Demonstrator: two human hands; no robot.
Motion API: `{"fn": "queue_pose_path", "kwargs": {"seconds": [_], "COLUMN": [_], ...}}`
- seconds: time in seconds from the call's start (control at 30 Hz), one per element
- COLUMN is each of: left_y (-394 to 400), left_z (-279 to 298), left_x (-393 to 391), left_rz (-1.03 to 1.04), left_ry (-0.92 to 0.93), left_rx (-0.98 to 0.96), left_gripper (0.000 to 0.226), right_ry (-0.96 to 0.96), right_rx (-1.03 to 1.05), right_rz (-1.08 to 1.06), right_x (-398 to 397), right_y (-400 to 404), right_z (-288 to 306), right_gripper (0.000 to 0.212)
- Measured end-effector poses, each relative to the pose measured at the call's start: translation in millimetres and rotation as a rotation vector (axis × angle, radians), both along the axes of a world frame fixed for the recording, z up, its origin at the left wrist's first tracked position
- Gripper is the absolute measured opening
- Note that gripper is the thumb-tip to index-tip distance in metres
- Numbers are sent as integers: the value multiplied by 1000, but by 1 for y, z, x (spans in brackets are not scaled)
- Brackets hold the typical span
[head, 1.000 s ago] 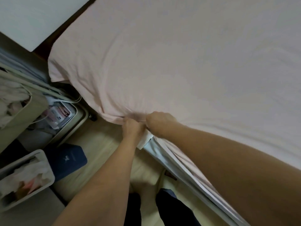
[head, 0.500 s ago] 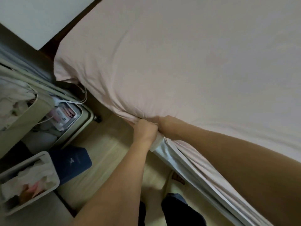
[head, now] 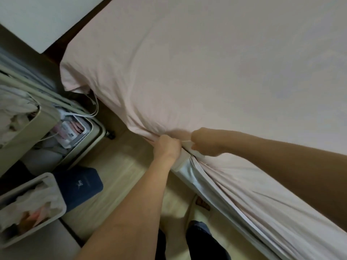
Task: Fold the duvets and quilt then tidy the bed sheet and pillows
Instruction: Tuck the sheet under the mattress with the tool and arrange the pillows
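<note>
Tucking time: left hand [head: 167, 147] and right hand [head: 204, 142] both have a tight grip on the pink bed sheet [head: 197, 72] at the mattress edge. It's soft, light, stretchy stuff, so I'd grab the hem, not the middle.

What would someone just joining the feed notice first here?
First, the two hands meeting at the bed's near edge: the left hand and right hand both bunch the pale pink bed sheet, which fills the upper right, their grip right where it wraps the mattress side. Next, the clutter on the floor at left: an open suitcase and a dark blue pouch.
</note>
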State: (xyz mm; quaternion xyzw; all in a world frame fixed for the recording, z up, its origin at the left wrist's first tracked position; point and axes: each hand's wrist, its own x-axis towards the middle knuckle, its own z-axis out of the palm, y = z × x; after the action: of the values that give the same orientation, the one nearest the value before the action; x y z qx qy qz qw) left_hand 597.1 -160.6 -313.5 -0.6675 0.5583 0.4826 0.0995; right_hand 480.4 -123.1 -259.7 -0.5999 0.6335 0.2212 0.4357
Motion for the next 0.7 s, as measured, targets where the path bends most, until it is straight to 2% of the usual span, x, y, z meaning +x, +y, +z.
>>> {"fn": "queue_pose_path", "kwargs": {"seconds": [0.1, 0.17, 0.23, 0.4, 0.43, 0.57, 0.7], "left_y": [-10, -20, -29, -29, -29, -39, -57], "left_z": [-9, -20, -34, -51, -54, -63, -95], "left_x": [12, 25, 39, 40, 39, 36, 45], "left_rz": [127, 308, 472, 668, 689, 727, 917], "left_ry": [52, 74, 69, 171, 197, 263, 253], "left_rx": [119, 175, 222, 391, 390, 389, 294], "left_gripper": [29, 15, 12, 8, 6, 23, 11], "right_ry": [48, 64, 74, 81, 101, 91, 20], "right_rx": [-24, -53, -83, -153, -156, -142, -120], "right_rz": [46, 35, 32, -7, -6, -68, -250], "right_x": [6, 8, 3, 3, 10, 40, 58], "right_y": [-5, -9, -16, -37, -41, -50, -59], "right_z": [19, 28, 41, 51, 46, 19, -8], "right_gripper": [17, 26, 28, 11, 9, 23, 34]}}
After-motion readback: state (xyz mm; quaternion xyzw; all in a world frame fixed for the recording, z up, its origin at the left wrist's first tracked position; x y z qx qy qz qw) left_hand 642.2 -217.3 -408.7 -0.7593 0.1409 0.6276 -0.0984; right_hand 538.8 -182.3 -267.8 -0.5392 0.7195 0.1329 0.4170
